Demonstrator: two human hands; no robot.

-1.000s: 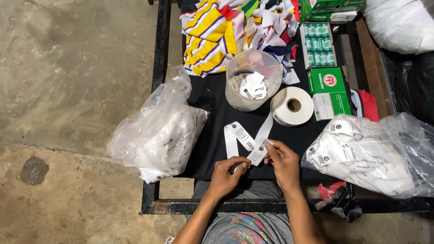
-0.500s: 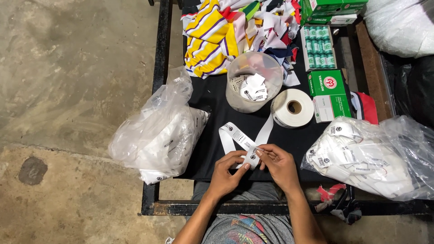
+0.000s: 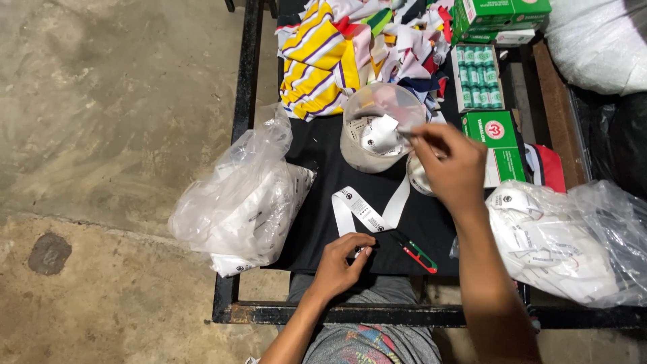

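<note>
Lifted from the front edge of the worktop, the right hand pinches a cut label over the clear tub while the left hand, fingers curled, pins the white label strip beside the small cutter.

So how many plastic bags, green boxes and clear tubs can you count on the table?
Clear plastic bags of white labels: 2
Green cardboard boxes: 2
Clear round plastic tub: 1
Total: 5

A black metal-framed bench stands on the concrete floor, topped with black cloth. On it lie two clear plastic bags, striped fabric scraps, green boxes, a clear tub and a white label strip.
</note>
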